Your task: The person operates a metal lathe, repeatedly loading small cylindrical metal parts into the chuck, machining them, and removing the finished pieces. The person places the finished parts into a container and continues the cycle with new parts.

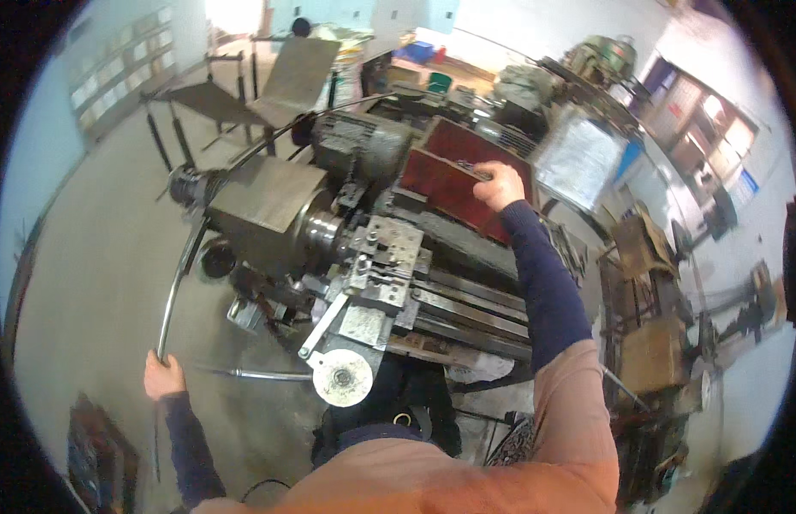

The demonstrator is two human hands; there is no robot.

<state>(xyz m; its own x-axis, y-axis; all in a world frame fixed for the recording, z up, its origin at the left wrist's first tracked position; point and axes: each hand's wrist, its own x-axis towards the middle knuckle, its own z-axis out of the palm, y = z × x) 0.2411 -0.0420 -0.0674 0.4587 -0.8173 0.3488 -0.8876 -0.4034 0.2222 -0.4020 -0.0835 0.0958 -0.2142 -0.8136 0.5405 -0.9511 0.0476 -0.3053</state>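
My left hand (164, 377) is closed around a long thin metal rod (177, 287). The rod rises to the left end of a lathe-like machine (265, 201) and also runs down below my fist. My right hand (499, 186) reaches over a dark red open box (453, 184) behind the machine bed. Its fingers are curled together at the box, and whatever they hold is hidden. Between my arms lies the metal tool slide (389, 248), with a pale flat lever (325, 325) and a round white handwheel (342, 378) at its near end.
Parallel bed rails (475, 308) run right from the slide. A grey motor (359, 146) stands behind the spindle. Metal stands (214, 103) are at the far left. Brown-topped machines (650, 360) line the right side. A dark box-like object (102, 454) sits at lower left.
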